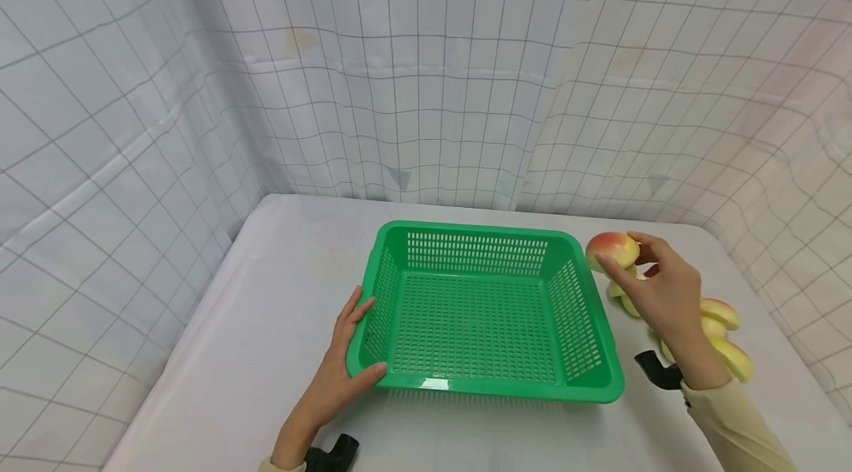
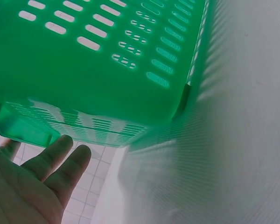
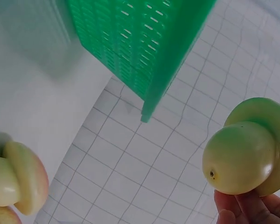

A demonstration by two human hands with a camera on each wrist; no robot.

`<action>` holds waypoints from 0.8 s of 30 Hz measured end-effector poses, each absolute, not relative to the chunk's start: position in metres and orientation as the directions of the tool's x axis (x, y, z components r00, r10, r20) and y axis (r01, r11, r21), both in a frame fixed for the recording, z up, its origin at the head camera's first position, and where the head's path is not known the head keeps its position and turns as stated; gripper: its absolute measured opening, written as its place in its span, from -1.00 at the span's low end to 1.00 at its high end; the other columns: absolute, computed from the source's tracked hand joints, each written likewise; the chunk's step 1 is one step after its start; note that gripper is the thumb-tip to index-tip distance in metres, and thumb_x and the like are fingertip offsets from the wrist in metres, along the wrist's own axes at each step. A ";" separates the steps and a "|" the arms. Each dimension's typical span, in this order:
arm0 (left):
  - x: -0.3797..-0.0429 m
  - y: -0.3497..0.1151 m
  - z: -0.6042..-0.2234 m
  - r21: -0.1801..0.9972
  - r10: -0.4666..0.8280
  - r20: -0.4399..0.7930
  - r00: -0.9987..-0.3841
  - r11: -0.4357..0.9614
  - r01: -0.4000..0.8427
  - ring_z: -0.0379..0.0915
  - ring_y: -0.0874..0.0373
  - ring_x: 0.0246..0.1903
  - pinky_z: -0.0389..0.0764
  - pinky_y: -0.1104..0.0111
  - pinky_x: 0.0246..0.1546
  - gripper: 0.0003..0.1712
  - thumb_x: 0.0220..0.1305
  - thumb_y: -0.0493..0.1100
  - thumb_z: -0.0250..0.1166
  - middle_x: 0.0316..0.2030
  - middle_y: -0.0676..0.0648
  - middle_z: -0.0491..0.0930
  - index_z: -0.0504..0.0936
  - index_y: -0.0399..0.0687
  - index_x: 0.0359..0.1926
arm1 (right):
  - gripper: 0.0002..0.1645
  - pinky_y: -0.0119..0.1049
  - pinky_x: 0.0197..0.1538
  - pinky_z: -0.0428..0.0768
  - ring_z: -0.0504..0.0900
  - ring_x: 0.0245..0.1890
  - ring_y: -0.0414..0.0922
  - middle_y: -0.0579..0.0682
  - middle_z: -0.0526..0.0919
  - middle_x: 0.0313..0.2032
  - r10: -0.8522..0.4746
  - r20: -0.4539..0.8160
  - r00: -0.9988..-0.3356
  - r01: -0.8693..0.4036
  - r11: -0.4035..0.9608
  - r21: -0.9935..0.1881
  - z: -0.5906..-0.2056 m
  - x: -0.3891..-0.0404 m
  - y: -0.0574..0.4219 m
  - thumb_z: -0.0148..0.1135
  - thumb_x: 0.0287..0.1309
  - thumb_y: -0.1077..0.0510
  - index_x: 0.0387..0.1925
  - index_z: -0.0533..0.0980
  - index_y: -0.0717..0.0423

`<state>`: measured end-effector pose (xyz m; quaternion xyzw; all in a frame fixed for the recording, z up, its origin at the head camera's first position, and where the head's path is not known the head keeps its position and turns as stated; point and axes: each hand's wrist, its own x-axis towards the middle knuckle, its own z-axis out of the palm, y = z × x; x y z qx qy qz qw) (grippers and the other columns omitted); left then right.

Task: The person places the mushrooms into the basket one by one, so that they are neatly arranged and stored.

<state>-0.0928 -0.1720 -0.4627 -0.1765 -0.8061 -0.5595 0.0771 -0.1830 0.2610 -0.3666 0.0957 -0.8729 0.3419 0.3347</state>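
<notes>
A green plastic basket with slotted walls stands on the white table. My left hand rests at its front left corner, thumb across the front rim and fingers spread along the left side; the left wrist view shows those fingers fairly straight beside the wall. To the right of the basket, my right hand grips a red and yellow mango-like fruit. In the right wrist view the held piece shows a pale rounded part against a wider disc, fingers beneath it.
More pale yellow fruit pieces lie on the table under and beside my right forearm, partly hidden by it. Others sit just left of the right hand. White grid-patterned curtains surround the table at the back and sides.
</notes>
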 end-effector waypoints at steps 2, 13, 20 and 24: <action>-0.092 -0.172 -0.462 0.878 0.197 0.319 -0.927 0.306 0.367 -0.41 -0.02 0.41 -0.05 -0.33 0.08 -0.05 0.11 -0.20 0.30 0.47 0.07 -0.32 0.02 0.13 0.47 | -0.42 -0.50 -0.33 0.27 0.43 -0.41 -0.31 0.03 0.63 -0.41 0.037 0.648 -0.761 -0.409 0.748 -0.523 -0.364 -0.186 0.257 0.54 -0.16 0.11 -0.04 0.57 0.21; -0.093 -0.172 -0.463 0.884 0.196 0.315 -0.929 0.296 0.362 -0.42 -0.02 0.41 -0.05 -0.34 0.08 -0.05 0.11 -0.21 0.30 0.48 0.01 -0.32 0.02 0.09 0.47 | -0.42 -0.41 -0.36 0.32 0.46 -0.40 -0.20 -0.02 0.62 -0.41 -0.086 0.638 -0.765 -0.471 0.751 -0.462 -0.348 -0.202 0.232 0.53 -0.16 0.00 -0.08 0.59 0.17; -0.093 -0.171 -0.462 0.887 0.194 0.313 -0.930 0.291 0.359 -0.41 0.00 0.42 -0.04 -0.32 0.09 -0.05 0.11 -0.21 0.30 0.47 0.04 -0.32 0.03 0.07 0.47 | -0.41 -0.39 -0.41 0.33 0.48 -0.39 -0.23 -0.12 0.60 -0.41 -0.147 0.577 -0.803 -0.479 0.735 -0.479 -0.339 -0.208 0.215 0.53 -0.19 -0.11 -0.09 0.58 0.05; -0.092 -0.171 -0.462 0.889 0.195 0.312 -0.930 0.287 0.358 -0.41 -0.01 0.41 -0.04 -0.32 0.08 -0.05 0.11 -0.21 0.30 0.48 0.02 -0.32 0.03 0.09 0.47 | -0.40 -0.34 -0.44 0.36 0.48 -0.36 -0.25 -0.16 0.60 -0.40 -0.180 0.538 -0.823 -0.478 0.731 -0.486 -0.335 -0.213 0.205 0.51 -0.19 -0.18 -0.10 0.58 -0.02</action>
